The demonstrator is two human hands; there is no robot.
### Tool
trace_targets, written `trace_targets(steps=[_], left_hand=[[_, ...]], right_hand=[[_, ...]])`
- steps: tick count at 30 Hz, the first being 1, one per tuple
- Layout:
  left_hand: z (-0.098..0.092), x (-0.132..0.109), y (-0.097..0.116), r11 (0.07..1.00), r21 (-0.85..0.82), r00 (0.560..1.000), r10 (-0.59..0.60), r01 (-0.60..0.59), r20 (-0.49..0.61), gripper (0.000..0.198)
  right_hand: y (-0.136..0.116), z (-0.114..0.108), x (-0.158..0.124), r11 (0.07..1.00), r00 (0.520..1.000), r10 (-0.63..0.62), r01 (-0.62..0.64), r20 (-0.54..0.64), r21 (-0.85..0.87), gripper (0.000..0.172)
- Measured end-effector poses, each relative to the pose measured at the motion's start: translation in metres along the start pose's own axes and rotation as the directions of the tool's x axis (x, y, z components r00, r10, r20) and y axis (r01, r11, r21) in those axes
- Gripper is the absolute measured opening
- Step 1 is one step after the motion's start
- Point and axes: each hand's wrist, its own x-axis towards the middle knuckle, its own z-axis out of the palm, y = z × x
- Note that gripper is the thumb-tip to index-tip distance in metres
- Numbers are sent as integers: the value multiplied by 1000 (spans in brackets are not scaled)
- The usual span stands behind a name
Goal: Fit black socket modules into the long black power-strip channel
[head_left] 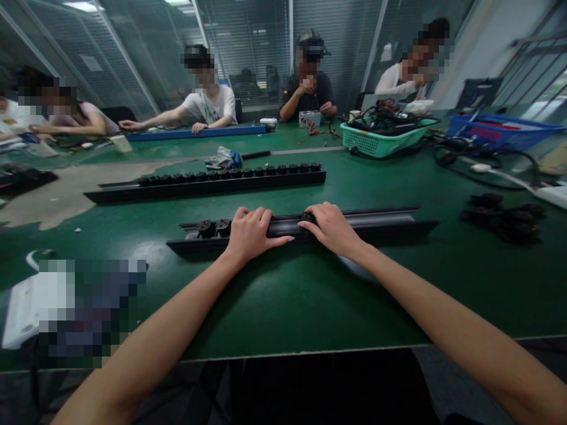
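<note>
A long black channel (385, 224) lies across the table in front of me, its open side up. Black round socket modules (222, 226) sit in its left end. My left hand (248, 235) wraps over the channel just right of them, fingers bent over the far rim and thumb stretched right along the near wall; what lies under the palm is hidden. Between the thumb and fingers of my right hand (332, 227) is another black socket module (308, 219), at the middle of the channel. Bare channel floor shows between the hands and further right.
Behind lies a second black channel (212, 186) lined with several socket modules. Loose black modules (502, 217) are piled at right. A green basket (381, 140) of cables, a blue basket (500, 133), a crumpled glove (224, 158) and a white device (26, 307) stand around. Several people sit opposite.
</note>
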Motion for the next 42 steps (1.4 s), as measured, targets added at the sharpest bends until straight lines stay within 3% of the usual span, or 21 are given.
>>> trace_targets(steps=[18,42], left_hand=[[0,0,0,1000,-11,1000,6,-6,-7,72],[-2,1,0,1000,-23,1000,-4,4,3,70]], right_hand=[[3,-6,-1,991,999,-20,24,32,-130,39],[9,-14,-1,996,998,2,3,56,-88,36]])
